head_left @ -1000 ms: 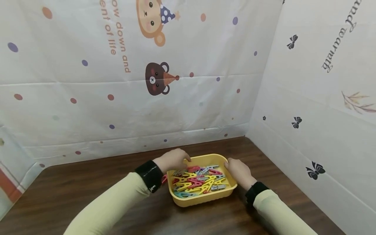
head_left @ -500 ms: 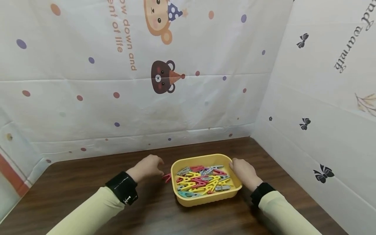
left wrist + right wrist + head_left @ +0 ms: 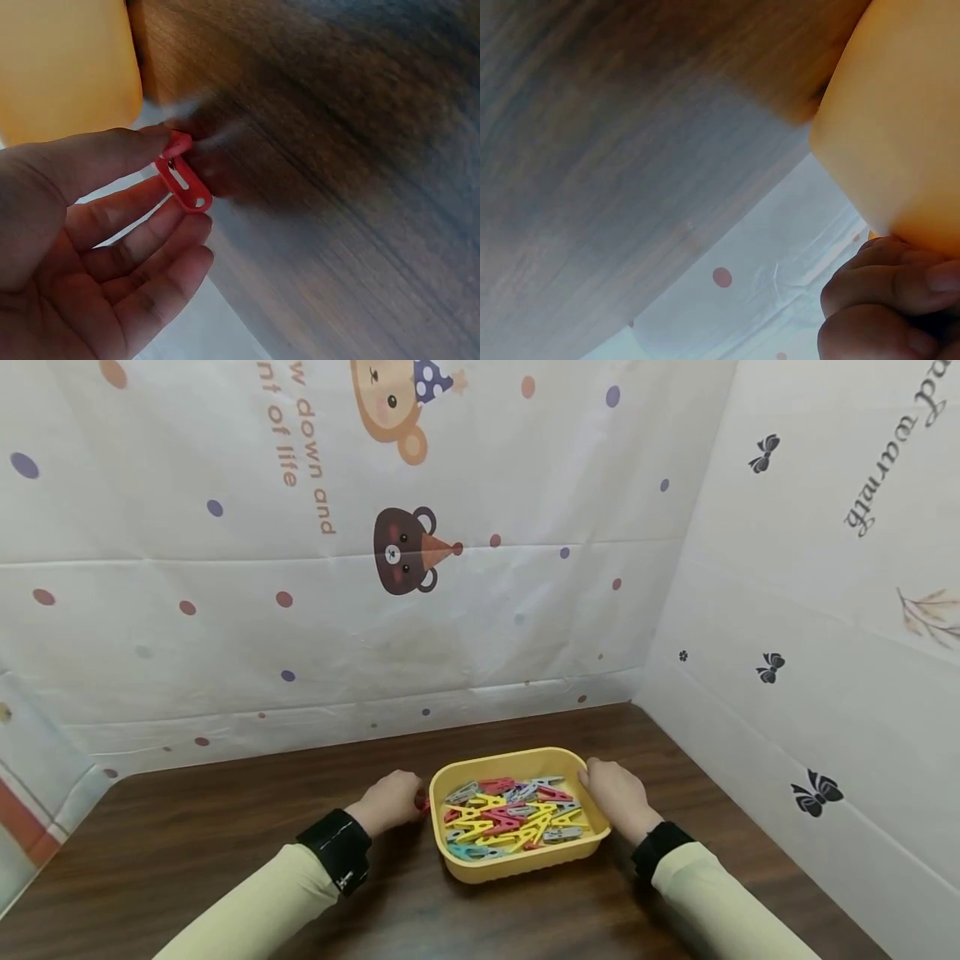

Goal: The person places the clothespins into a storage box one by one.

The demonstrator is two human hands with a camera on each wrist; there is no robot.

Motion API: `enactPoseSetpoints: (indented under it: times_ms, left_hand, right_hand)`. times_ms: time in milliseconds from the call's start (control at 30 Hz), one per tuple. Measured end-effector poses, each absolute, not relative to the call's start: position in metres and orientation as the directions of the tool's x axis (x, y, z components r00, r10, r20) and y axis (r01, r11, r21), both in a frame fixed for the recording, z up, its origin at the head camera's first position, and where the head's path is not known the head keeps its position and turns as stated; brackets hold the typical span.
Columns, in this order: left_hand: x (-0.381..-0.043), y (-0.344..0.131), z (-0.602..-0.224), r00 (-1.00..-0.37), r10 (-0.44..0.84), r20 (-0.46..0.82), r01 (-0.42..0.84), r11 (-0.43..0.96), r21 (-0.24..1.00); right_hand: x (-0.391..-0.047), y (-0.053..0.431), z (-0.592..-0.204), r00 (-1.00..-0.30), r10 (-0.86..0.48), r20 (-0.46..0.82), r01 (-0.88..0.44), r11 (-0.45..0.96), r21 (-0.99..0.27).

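In the left wrist view my left hand (image 3: 97, 217) pinches a red clothespin (image 3: 182, 182) between thumb and fingers. The head view places this hand (image 3: 390, 802) just left of a yellow plastic basket (image 3: 525, 863), low over the table. Only a bit of the red clothespin (image 3: 422, 802) shows there, beside the basket's wall. My right hand (image 3: 619, 795) grips the basket's right rim. Its curled fingers (image 3: 870, 289) lie against the yellow side in the right wrist view. Inside the basket is a pile of yellow, red, grey and teal clothespins (image 3: 501, 820).
The basket stands on a dark brown wooden table (image 3: 225, 827). A white printed sheet (image 3: 480, 635) hangs behind the table's back edge. Another white printed panel (image 3: 720, 693) rises along the right edge.
My left hand has moved from over the basket's left rim out to the left, then closed on the red clothespin beside it. The right hand keeps its hold on the rim.
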State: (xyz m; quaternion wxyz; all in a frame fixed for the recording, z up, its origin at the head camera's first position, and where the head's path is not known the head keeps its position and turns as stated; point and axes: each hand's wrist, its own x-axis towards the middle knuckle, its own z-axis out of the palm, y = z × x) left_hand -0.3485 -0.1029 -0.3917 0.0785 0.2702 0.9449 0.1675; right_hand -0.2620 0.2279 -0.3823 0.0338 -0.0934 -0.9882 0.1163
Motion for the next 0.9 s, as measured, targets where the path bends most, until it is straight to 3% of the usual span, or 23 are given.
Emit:
enactPoseSetpoints:
  times_ms: [400,533,733,900]
  left_hand:
    - [-0.358,-0.137,-0.358,-0.875,0.483,0.015,0.45,0.803,0.392]
    - [-0.359,-0.13,-0.34,-0.861,0.504,0.063,0.483,0.774,0.408]
    - [-0.334,-0.09,-0.317,-0.789,0.611,0.06,0.58,0.71,0.399]
    - [-0.305,-0.056,-0.321,-0.635,0.773,-0.02,0.729,0.607,0.315]
  right_hand:
    - [-0.263,0.227,-0.382,-0.98,0.193,0.044,0.177,0.955,-0.24]
    - [-0.262,0.228,-0.381,-0.98,0.194,0.045,0.178,0.955,-0.239]
    - [-0.261,0.228,-0.381,-0.979,0.196,0.046,0.18,0.954,-0.238]
    - [-0.261,0.228,-0.381,-0.979,0.197,0.043,0.181,0.953,-0.241]
